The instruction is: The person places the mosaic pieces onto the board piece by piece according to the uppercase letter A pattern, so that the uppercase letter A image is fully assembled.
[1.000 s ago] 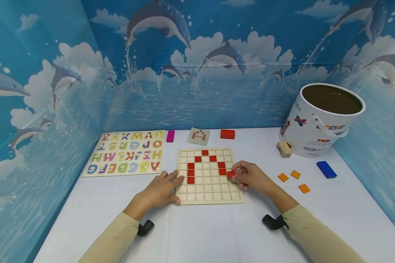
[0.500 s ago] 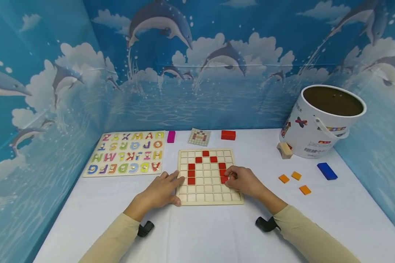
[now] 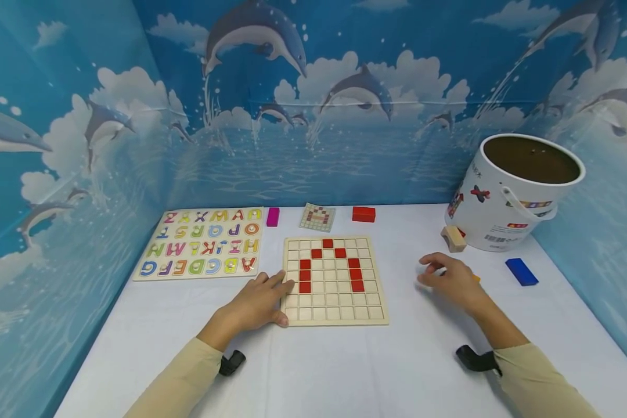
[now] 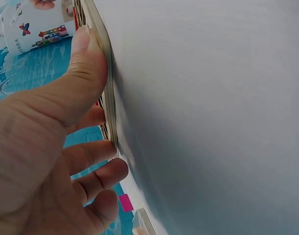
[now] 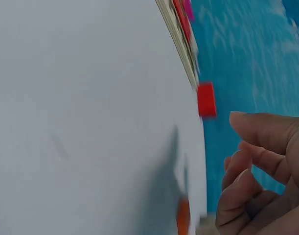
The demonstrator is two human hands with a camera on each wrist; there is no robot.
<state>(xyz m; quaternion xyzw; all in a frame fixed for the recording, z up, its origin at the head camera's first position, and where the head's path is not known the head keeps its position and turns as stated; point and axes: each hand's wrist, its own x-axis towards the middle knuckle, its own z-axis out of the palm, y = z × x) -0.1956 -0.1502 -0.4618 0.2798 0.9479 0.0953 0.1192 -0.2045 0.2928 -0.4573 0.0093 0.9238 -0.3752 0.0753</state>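
The right hand (image 3: 451, 281) has left the wooden grid board (image 3: 334, 281) and now hovers over the desk (image 3: 345, 371) to the right of it, above the loose orange tiles (image 3: 475, 279), most of which it hides; a second ago it was pressing a red tile into the right-hand column of the board. That tile now sits in its cell, so the red tiles (image 3: 356, 285) form a symmetrical arch with three in each side column. Its fingers (image 5: 247, 191) are loosely curled and seem to hold nothing yet, judging from the right wrist view. The left hand (image 3: 256, 303) has not moved: straight fingers rest on the board's left edge, thumb (image 4: 88, 73) against its side, steadying it. The pattern card (image 3: 317, 217) lies beyond the board
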